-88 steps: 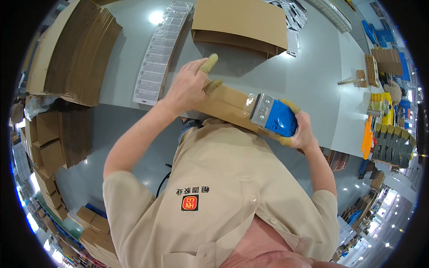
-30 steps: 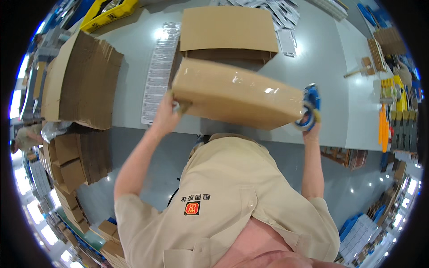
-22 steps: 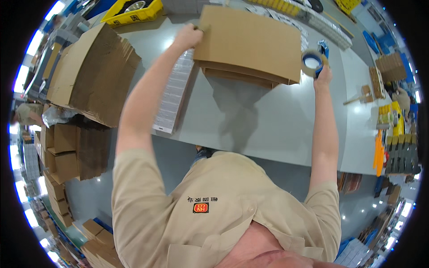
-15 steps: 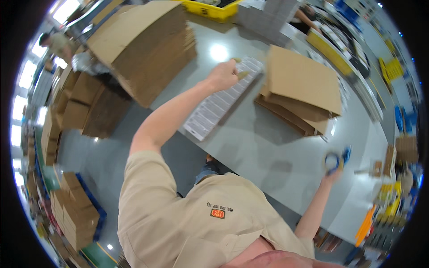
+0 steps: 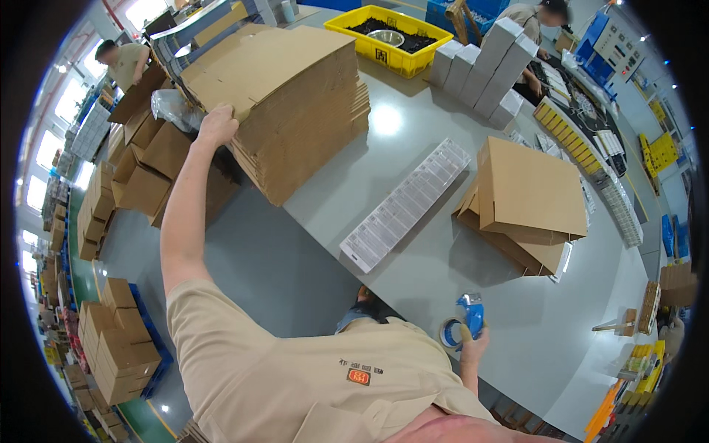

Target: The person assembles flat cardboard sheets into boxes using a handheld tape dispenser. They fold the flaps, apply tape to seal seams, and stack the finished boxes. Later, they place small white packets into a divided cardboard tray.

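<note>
formed boxes on one side, a thick flat stack on the other

the tall stack of flat brown cardboard blanks [image 5: 303,122] is standing at eleven o'clock on the long grey table [image 5: 561,325]. the left hand [image 5: 218,125] is touching its corner at ten o'clock, fingers curling at the edge; i cannot tell whether they are pinching a sheet. the right hand [image 5: 473,347], between four and five o'clock, is grasping a blue handheld tape dispenser [image 5: 473,314].

at three o'clock, a tan cardboard box [image 5: 532,188] is lying skewed over a second brown carton [image 5: 509,246]. judging by this, at least two are looking formed, while many blanks are lying flat and undone. whether both cartons are carrying tape, i cannot tell.

farther out, a long white printed strip pack [image 5: 406,205] is lying between stack and boxes, a yellow plastic bin [image 5: 402,68] is sitting at twelve o'clock, and a co-worker [image 5: 524,22] is leaning in at one o'clock.
</note>
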Action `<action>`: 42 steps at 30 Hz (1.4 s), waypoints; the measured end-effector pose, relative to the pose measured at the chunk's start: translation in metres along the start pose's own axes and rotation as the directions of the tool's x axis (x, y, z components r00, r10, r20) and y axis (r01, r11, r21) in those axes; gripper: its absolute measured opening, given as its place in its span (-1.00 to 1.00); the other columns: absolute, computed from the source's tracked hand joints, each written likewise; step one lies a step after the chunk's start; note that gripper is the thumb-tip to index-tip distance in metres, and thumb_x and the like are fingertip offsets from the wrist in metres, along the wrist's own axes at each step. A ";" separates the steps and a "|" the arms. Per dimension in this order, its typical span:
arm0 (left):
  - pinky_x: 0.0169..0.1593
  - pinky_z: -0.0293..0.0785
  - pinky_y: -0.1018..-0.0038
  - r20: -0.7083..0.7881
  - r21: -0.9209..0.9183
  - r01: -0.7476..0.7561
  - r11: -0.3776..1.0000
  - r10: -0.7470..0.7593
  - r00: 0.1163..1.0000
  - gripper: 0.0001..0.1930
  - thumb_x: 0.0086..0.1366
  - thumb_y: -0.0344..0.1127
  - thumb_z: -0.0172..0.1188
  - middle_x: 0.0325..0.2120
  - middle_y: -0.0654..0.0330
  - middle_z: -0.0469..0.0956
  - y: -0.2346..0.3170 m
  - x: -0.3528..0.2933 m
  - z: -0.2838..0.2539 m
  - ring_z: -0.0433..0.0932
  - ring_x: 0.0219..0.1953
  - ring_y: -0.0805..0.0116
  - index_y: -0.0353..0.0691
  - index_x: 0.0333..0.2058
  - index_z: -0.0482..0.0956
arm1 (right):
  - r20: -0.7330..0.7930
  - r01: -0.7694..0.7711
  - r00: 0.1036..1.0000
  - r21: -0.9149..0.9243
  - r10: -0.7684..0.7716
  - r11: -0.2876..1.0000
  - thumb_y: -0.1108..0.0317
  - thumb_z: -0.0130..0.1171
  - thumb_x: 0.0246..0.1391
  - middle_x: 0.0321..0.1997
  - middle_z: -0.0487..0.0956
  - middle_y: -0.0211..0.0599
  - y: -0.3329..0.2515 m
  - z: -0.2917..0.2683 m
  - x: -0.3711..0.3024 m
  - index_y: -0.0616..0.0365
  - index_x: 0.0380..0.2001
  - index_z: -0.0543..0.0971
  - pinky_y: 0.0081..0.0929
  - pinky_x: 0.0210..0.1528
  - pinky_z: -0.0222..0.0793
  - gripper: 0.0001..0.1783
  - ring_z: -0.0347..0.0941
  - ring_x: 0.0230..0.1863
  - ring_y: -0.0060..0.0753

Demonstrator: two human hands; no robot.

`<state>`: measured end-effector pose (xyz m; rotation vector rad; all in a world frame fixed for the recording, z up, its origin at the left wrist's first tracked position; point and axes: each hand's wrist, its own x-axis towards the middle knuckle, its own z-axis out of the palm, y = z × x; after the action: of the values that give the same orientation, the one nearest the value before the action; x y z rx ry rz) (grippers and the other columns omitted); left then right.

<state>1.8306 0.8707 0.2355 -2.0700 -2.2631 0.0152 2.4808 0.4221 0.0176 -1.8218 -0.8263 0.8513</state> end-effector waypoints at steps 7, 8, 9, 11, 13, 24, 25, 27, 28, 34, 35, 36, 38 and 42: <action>0.09 0.49 0.10 -0.213 0.084 -0.099 0.992 0.115 0.970 -0.75 0.19 -0.39 0.03 -0.17 -0.26 0.60 0.016 0.024 0.007 0.58 -0.02 -0.16 -0.30 -0.21 0.62 | 0.066 -0.107 0.992 -0.043 0.110 0.993 0.14 0.57 -0.16 -0.07 0.57 -0.21 -0.039 0.027 0.016 0.31 0.11 0.46 -0.39 -0.01 0.43 -0.19 0.48 -0.10 -0.38; 0.07 0.51 0.10 -0.259 0.107 -0.094 0.990 0.119 0.959 -0.75 0.21 -0.39 0.04 -0.17 -0.23 0.61 0.026 0.028 0.005 0.59 -0.03 -0.14 -0.29 -0.21 0.62 | 0.052 -0.048 0.997 -0.034 0.049 0.998 0.15 0.56 -0.16 -0.08 0.57 -0.20 -0.037 0.030 0.019 0.32 0.11 0.45 -0.39 0.00 0.43 -0.19 0.48 -0.10 -0.37; 0.06 0.52 0.09 -0.237 0.140 -0.053 0.989 0.086 0.968 -0.76 0.22 -0.39 0.04 -0.16 -0.20 0.62 0.037 0.027 0.003 0.60 -0.04 -0.13 -0.29 -0.20 0.62 | 0.043 -0.032 0.998 -0.054 0.035 0.998 0.17 0.56 -0.16 -0.08 0.57 -0.19 -0.034 0.033 0.022 0.33 0.12 0.45 -0.39 0.01 0.43 -0.19 0.48 -0.09 -0.36; 0.01 0.55 0.07 -0.196 0.135 0.044 0.990 -0.017 0.980 -0.77 0.27 -0.38 0.05 -0.16 -0.12 0.63 0.058 0.023 -0.020 0.62 -0.06 -0.09 -0.29 -0.18 0.62 | 0.012 0.065 0.998 -0.085 -0.064 0.994 0.18 0.55 -0.16 -0.06 0.57 -0.17 -0.026 0.037 0.027 0.34 0.13 0.44 -0.38 0.04 0.42 -0.19 0.48 -0.06 -0.33; -0.01 0.55 0.08 -0.287 0.192 0.055 0.980 0.002 0.958 -0.77 0.27 -0.40 0.03 -0.18 -0.07 0.64 0.067 -0.001 -0.067 0.62 -0.08 -0.09 -0.27 -0.18 0.62 | -0.012 0.239 0.970 -0.101 -0.241 0.966 0.19 0.55 -0.17 -0.02 0.56 -0.15 -0.022 0.037 0.031 0.36 0.14 0.44 -0.36 0.09 0.40 -0.17 0.48 -0.02 -0.30; 0.06 0.46 0.28 -0.269 -0.205 -0.529 0.824 0.472 0.840 -0.67 0.22 -0.52 0.03 -0.09 -0.03 0.58 0.131 -0.195 -0.276 0.60 -0.09 0.05 -0.41 -0.04 0.57 | -0.684 0.728 0.665 0.502 -0.301 0.467 0.16 0.22 0.23 0.06 0.55 -0.22 -0.207 0.001 0.113 0.24 0.17 0.42 -0.34 0.14 0.44 -0.46 0.49 0.09 -0.30; 0.07 0.46 0.30 -0.269 -0.334 -0.520 0.786 0.449 0.852 -0.66 0.23 -0.51 0.04 -0.08 -0.02 0.60 0.141 -0.193 -0.263 0.60 -0.08 0.09 -0.40 -0.03 0.57 | -0.660 0.674 0.719 0.590 -0.217 0.444 0.12 0.20 0.24 0.05 0.57 -0.23 -0.213 0.004 0.117 0.23 0.15 0.44 -0.32 0.17 0.43 -0.47 0.49 0.10 -0.32; 0.11 0.45 0.40 -0.181 -0.326 -0.515 0.793 0.482 0.857 -0.60 0.25 -0.49 0.08 -0.08 0.06 0.63 0.166 -0.172 -0.224 0.58 -0.03 0.27 -0.40 0.07 0.54 | -0.538 0.587 0.808 0.703 -0.240 0.402 0.08 0.17 0.27 0.06 0.58 -0.25 -0.210 0.009 0.118 0.21 0.12 0.48 -0.31 0.21 0.39 -0.50 0.49 0.11 -0.38; 0.07 0.45 0.38 -0.128 -0.645 -0.432 0.631 0.468 0.874 -0.54 0.26 -0.47 0.04 -0.14 0.07 0.63 0.185 -0.161 -0.191 0.57 -0.09 0.28 -0.33 0.16 0.48 | -0.473 0.496 0.867 0.781 -0.159 0.380 0.07 0.19 0.26 -0.05 0.60 -0.30 -0.200 0.012 0.116 0.19 0.10 0.49 -0.34 0.08 0.46 -0.51 0.54 -0.01 -0.39; -0.06 0.53 0.46 0.463 -0.832 0.161 0.531 0.506 0.728 -0.50 0.39 -0.36 -0.02 -0.15 0.18 0.54 0.252 -0.150 -0.033 0.55 -0.20 0.44 -0.17 0.30 0.31 | -0.496 0.187 0.866 0.430 0.058 0.883 0.19 0.35 0.19 -0.29 0.55 -0.41 -0.099 0.024 0.105 0.25 -0.09 0.53 -0.61 -0.44 0.34 -0.62 0.40 -0.43 -0.65; -0.07 0.55 0.47 0.622 -0.778 0.368 0.510 0.534 0.573 -0.49 0.39 -0.36 -0.02 -0.17 0.20 0.54 0.251 -0.146 -0.021 0.57 -0.21 0.43 -0.15 0.31 0.29 | -0.529 0.122 0.838 0.416 0.130 0.901 0.19 0.36 0.17 -0.29 0.54 -0.41 -0.083 0.028 0.104 0.25 -0.09 0.53 -0.60 -0.44 0.34 -0.60 0.40 -0.42 -0.64; -0.07 0.56 0.46 0.659 -0.752 0.444 0.487 0.541 0.522 -0.50 0.41 -0.32 0.00 -0.18 0.20 0.54 0.248 -0.142 -0.014 0.57 -0.22 0.43 -0.14 0.31 0.28 | -0.540 0.090 0.827 0.397 0.154 0.913 0.18 0.38 0.15 -0.29 0.54 -0.41 -0.068 0.034 0.103 0.25 -0.09 0.53 -0.60 -0.44 0.34 -0.59 0.40 -0.42 -0.64; -0.06 0.57 0.43 0.699 -0.700 0.577 0.420 0.571 0.432 -0.51 0.45 -0.23 0.04 -0.19 0.21 0.53 0.237 -0.132 -0.005 0.56 -0.23 0.43 -0.13 0.31 0.27 | -0.564 0.021 0.800 0.368 0.205 0.930 0.17 0.42 0.12 -0.29 0.54 -0.41 -0.053 0.038 0.098 0.25 -0.09 0.54 -0.60 -0.43 0.34 -0.56 0.39 -0.40 -0.63; -0.04 0.53 0.49 0.626 -0.772 0.204 0.602 0.662 0.412 -0.37 0.30 -0.02 0.36 -0.14 0.21 0.55 0.239 -0.118 0.017 0.55 -0.20 0.47 -0.23 0.19 0.37 | -0.607 0.235 0.785 0.104 -0.126 0.966 0.20 0.50 0.03 -0.25 0.53 -0.37 -0.089 0.002 0.060 0.26 -0.03 0.53 -0.62 -0.39 0.34 -0.47 0.40 -0.33 -0.61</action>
<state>2.0780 0.7752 0.1989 -3.6465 -2.6612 0.3039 2.4953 0.5026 0.0876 -1.6724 -0.4825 0.1784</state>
